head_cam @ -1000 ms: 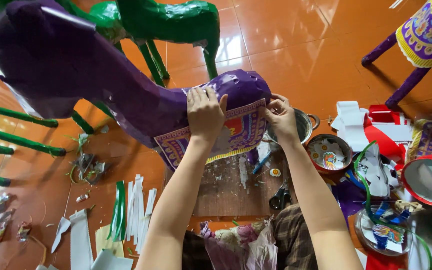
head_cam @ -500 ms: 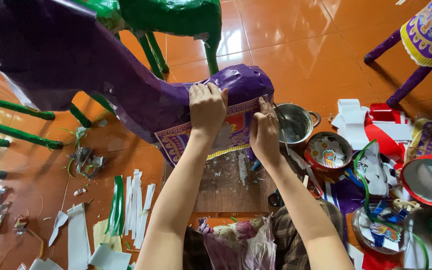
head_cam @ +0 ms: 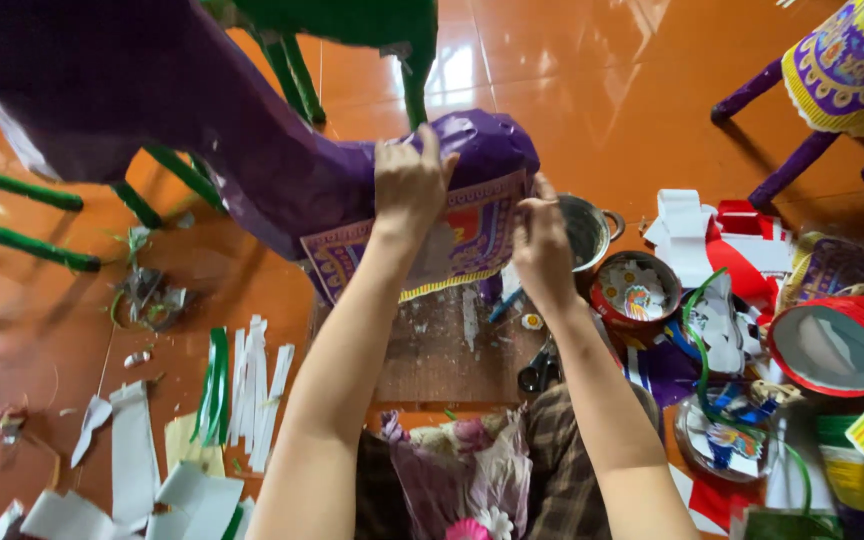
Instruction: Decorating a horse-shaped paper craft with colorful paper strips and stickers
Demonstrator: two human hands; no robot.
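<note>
A large purple paper animal figure [head_cam: 182, 110] fills the upper left, its rounded end [head_cam: 482, 145] near the middle. A patterned purple, red and gold paper panel [head_cam: 477, 235] lies over that end. My left hand [head_cam: 407, 185] presses flat on the panel and the purple paper above it. My right hand [head_cam: 542, 245] touches the panel's right edge with fingers pinched on it.
A metal pot [head_cam: 587, 228] and a red bowl [head_cam: 637, 292] sit right of my hands. Scissors [head_cam: 537, 372] lie on a wooden board [head_cam: 442, 345]. White and green paper strips [head_cam: 237, 385] litter the orange floor. A red drum [head_cam: 837, 345] and another purple figure [head_cam: 842, 65] stand at right.
My right hand slid down from the top right of the purple end to the panel's right edge. The left hand has stayed pressed on the panel.
</note>
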